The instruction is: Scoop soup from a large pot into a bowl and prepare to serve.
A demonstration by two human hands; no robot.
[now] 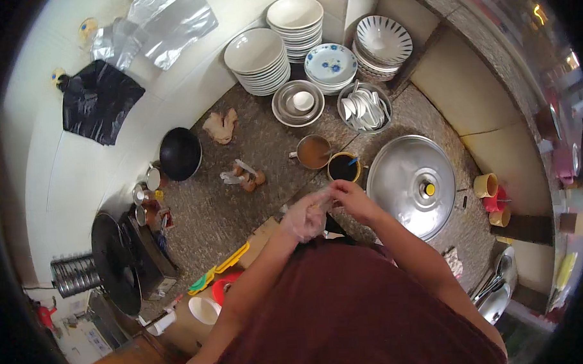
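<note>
A clear plastic glove (298, 227) covers my left hand (306, 219). Blur and the film hide how its fingers are set. My right hand (352, 201) pinches the thin plastic at the left fingertips. Just beyond my hands stand a yellow-rimmed cup of dark liquid (343, 169) with a blue-handled utensil in it and a metal mug of brown liquid (313, 152). A large domed metal lid (397, 188) with a yellow-topped knob lies to the right. Left of the mug are small brown items with clear plastic wrapping (248, 176).
Stacked white bowls (261, 62), flowered plates (331, 65) and a metal bowl of white spoons (363, 107) line the back. A black bowl (180, 154) and a crumpled cloth (220, 126) are on the left. Plastic bags (103, 102) hang on the wall. Small yellow cups (485, 185) stand right.
</note>
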